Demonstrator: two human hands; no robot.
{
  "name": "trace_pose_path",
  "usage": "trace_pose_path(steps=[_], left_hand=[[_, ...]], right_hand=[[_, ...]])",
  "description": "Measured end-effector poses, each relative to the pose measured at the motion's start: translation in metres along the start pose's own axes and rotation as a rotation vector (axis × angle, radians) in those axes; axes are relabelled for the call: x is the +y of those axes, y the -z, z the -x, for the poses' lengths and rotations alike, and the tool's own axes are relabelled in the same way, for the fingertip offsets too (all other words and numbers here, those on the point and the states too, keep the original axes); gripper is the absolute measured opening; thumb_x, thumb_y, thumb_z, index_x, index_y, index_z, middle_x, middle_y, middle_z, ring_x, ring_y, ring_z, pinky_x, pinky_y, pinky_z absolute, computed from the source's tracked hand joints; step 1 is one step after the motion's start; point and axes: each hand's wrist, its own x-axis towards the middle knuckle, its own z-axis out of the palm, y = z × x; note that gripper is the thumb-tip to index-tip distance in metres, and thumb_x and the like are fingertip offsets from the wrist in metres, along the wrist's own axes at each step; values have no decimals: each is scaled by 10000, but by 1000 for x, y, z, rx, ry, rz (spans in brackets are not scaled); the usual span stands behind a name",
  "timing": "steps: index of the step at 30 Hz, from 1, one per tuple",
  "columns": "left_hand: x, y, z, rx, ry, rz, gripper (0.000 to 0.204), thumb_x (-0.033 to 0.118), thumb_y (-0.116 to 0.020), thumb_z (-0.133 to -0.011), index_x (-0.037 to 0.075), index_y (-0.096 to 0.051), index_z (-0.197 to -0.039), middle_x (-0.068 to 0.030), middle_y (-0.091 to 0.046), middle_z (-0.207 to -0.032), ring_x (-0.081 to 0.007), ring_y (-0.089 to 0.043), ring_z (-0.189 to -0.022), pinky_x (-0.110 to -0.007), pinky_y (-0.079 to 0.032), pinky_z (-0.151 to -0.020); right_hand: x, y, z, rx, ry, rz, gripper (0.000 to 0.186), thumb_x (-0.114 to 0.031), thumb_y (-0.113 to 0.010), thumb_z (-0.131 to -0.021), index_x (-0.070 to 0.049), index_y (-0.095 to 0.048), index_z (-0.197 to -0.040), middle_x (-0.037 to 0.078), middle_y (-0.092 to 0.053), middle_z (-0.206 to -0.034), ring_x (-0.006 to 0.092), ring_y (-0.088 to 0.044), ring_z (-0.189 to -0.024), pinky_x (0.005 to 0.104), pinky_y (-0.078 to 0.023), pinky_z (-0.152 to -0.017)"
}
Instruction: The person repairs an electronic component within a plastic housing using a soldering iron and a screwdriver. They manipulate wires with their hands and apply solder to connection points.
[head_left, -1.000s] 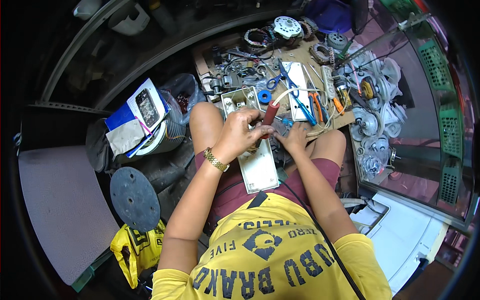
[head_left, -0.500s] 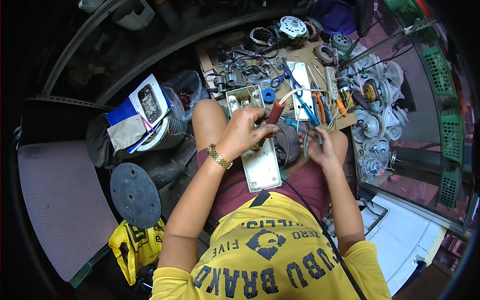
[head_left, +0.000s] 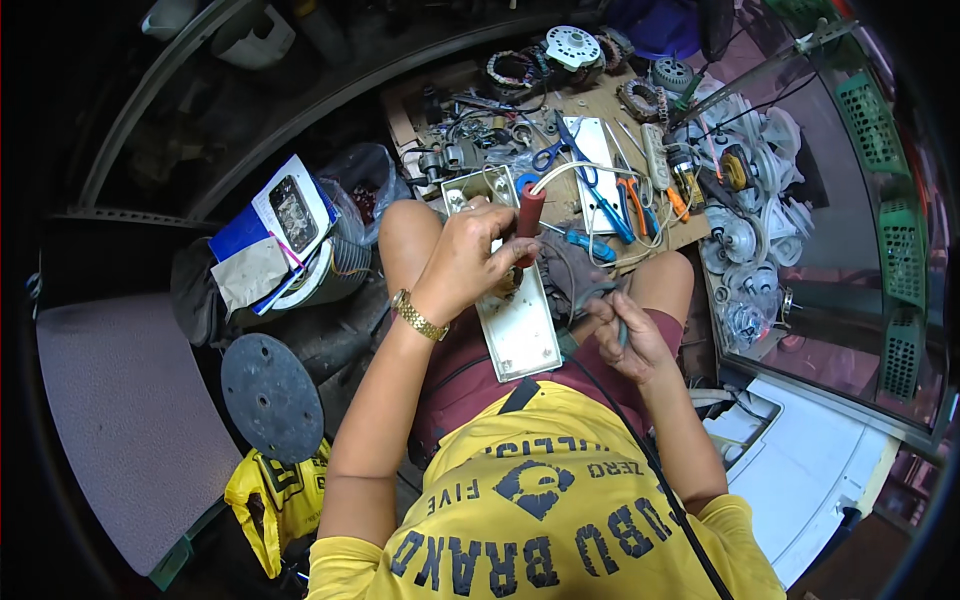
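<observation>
In the head view, a wooden table [head_left: 687, 237] fills the upper middle, crowded with motor parts, blue scissors [head_left: 566, 152], orange-handled pliers [head_left: 629, 207] and a white panel [head_left: 597, 160]. To its right lies a heap of clear and white plastic parts [head_left: 740, 240] beside a glass-sided cabinet with green baskets [head_left: 903, 250]. On the left stand a dark round disc [head_left: 265, 395] and, below it, a yellow bag [head_left: 282, 500].

The red-handled tool [head_left: 530, 213] is above the long white case [head_left: 518, 340], which lies open on the person's lap. The tool stands nearly upright in the view — its corded end up, leaning slightly right, its other end down toward the case. The case's long axis runs from upper left to lower right, toward the shirt.

The left hand [head_left: 478, 250] pinches the red handle between thumb and fingers; the right hand [head_left: 637, 345] curls around a grey-green tool handle [head_left: 622, 332] — its working end is unclear.
</observation>
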Motion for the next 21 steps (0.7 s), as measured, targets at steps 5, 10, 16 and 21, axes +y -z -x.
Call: trace_pose_path(steps=[5,10,16,21], left_hand=[[-8,-6,7,88,-35,37,205,161,-837,-846,0,-724,-901,-187,-680,-811,-385,-643,-801,-447,-490,-774],[-6,-3,8,63,-19,44,189,150,-829,-868,-2,-744,-942,-166,-716,-872,-353,-659,-839,-427,-496,-798],[-10,-5,10,29,-2,33,179,138,-827,-885,0,-768,-981,-142,-756,-930,-308,-676,-882,-398,-505,-824],[-14,-3,13,47,6,8,189,141,-828,-885,-1,-767,-992,-145,-746,-914,-306,-675,-876,-399,-502,-818]], right_hand=[[16,-18,0,-99,-63,-93,362,-284,-470,-1151,-169,-513,-1491,192,-567,-1525,312,-736,-951,398,-645,-765],[23,-30,-1,57,-12,62,333,-209,-552,-1034,-153,-600,-1358,191,-556,-1523,480,-512,-1436,716,-388,-1195],[37,-19,7,120,-213,-28,435,-277,-568,-988,-171,-530,-1409,159,-650,-1243,401,-650,-1137,659,-510,-988],[34,-73,-5,519,261,1800,658,-302,-785,-901,-37,-457,-1406,205,-637,-1201,356,-664,-1062,441,-547,-919]])
